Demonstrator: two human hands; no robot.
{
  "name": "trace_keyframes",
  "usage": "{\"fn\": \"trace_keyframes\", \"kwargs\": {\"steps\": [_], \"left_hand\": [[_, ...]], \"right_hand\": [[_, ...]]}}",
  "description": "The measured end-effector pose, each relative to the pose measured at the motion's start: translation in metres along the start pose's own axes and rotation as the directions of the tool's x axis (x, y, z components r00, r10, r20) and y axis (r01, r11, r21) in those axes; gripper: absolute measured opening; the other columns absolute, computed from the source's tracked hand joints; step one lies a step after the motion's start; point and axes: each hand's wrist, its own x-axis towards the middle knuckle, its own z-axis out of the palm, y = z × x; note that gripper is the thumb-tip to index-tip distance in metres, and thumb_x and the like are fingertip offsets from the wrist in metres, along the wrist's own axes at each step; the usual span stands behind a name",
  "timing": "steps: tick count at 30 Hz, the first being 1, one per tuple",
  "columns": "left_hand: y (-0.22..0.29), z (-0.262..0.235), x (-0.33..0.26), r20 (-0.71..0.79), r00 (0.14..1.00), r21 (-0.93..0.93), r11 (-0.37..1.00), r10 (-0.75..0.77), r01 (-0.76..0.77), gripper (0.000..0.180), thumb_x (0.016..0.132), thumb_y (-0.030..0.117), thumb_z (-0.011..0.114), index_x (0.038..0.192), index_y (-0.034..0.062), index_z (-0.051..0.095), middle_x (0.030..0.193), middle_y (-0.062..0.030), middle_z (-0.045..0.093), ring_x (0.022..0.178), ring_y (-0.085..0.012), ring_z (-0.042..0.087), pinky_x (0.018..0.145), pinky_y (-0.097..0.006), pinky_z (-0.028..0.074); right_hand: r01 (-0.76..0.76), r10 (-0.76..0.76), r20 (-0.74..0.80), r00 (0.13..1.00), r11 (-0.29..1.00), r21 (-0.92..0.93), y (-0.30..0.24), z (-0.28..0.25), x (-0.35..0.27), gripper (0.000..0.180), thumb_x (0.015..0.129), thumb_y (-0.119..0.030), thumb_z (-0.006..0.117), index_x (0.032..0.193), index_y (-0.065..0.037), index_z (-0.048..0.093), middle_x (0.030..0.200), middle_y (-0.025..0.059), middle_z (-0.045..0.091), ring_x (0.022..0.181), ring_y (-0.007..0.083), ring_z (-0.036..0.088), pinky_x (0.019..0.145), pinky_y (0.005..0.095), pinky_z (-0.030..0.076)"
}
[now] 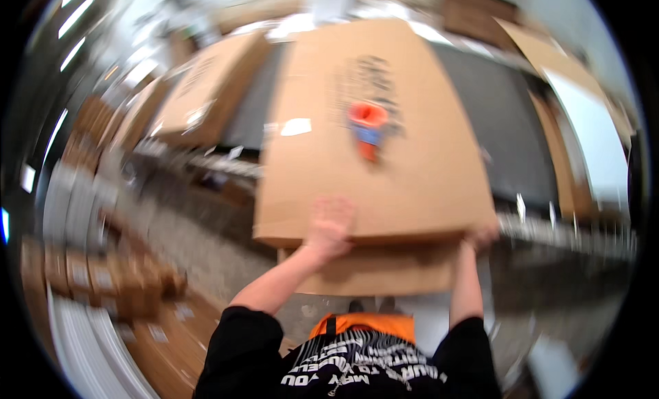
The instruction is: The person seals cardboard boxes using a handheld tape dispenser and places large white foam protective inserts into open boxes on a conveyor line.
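A large flat cardboard box (405, 186) lies before me across a dark conveyor, its near end jutting toward my body. My left hand (332, 224) rests flat on its top near the front edge, fingers stretched out. At the near right corner my right hand (482, 235) is closed around the box's edge; motion blur softens its fingers. Below the front edge hangs a cardboard flap (384, 272), between my two forearms. On the box top, beyond my hands, sits an orange and blue handheld tool (368, 130), probably a tape dispenser.
More cardboard boxes (206, 90) lie along the conveyor (494, 110) to the left. An opened carton with a white panel (587, 134) stands at the right. Stacked cartons (103, 279) and long white pieces (96, 344) are at the lower left.
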Motion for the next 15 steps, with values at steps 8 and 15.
{"fn": "trace_keyframes", "kwargs": {"steps": [8,15], "left_hand": [[-0.025,0.002,0.005,-0.065,0.998,0.116,0.993,-0.001,0.009,0.115,0.050,0.041,0.091,0.142,-0.0010,0.036,0.147,-0.0261,0.036,0.130,-0.0539,0.036,0.109,-0.057,0.033],[-0.034,-0.011,-0.013,-0.056,0.998,0.202,0.979,0.017,-0.005,0.114,0.052,0.043,0.090,0.143,-0.0010,0.036,0.146,-0.0266,0.036,0.128,-0.0533,0.039,0.108,-0.055,0.035]], "right_hand": [[-0.796,0.794,-0.051,0.605,0.603,-0.054,-0.001,-0.077,-0.136,0.069,0.084,-0.041,0.062,0.134,0.002,0.042,0.135,0.0179,0.048,0.126,0.0367,0.042,0.107,0.0448,0.029],[-0.628,0.526,0.809,0.262,-0.544,0.556,-0.112,-0.094,-0.028,0.026,0.083,-0.032,0.062,0.091,-0.009,0.055,0.083,0.0043,0.058,0.075,0.0163,0.056,0.073,0.0328,0.046]]}}
